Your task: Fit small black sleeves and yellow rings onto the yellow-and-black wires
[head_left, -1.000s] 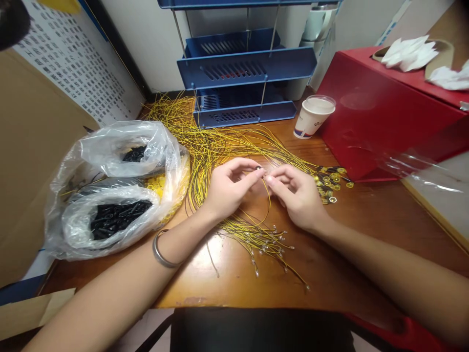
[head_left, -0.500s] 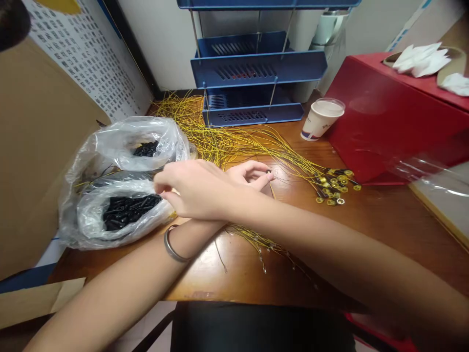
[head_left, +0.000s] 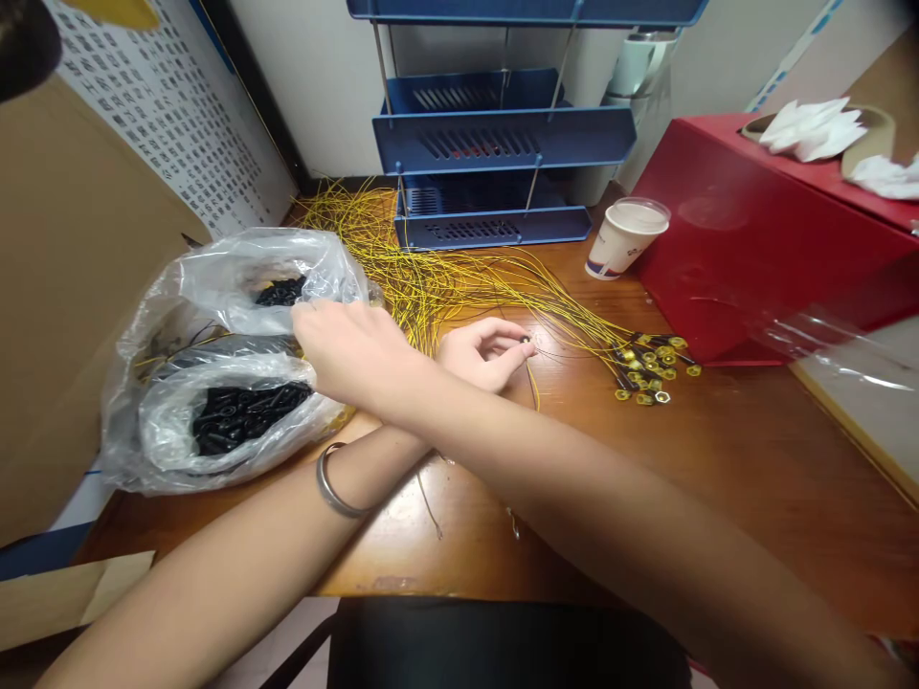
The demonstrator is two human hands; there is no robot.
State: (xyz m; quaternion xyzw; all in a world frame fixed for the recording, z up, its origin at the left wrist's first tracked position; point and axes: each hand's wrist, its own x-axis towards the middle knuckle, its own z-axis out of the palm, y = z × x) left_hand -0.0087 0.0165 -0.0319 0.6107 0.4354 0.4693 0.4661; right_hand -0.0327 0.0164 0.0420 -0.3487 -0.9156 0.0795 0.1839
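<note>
My arms are crossed over the wooden table. My left hand (head_left: 480,354), below the right forearm, pinches a small dark piece (head_left: 526,341) with a thin yellow wire (head_left: 535,388) hanging near it. My right hand (head_left: 351,349) reaches left to the plastic bags; its fingers point down and are mostly hidden. Beside it lie an open bag of black tubular parts (head_left: 244,416) and, behind, a second bag of small black parts (head_left: 280,291). A large bundle of yellow and black wires (head_left: 431,277) runs rightward to a cluster of yellow hexagonal ends (head_left: 650,364).
Blue stacked trays (head_left: 495,139) stand at the back. A paper cup (head_left: 626,237) is right of them, next to a red box (head_left: 761,249) with tissues on top. Brown cardboard (head_left: 78,287) stands at the left. The table's front edge (head_left: 445,591) is close to a black seat.
My right hand has moved left and slightly up, over the edge of the bags. My left hand keeps its pinch in nearly the same place. The view has shifted slightly.
</note>
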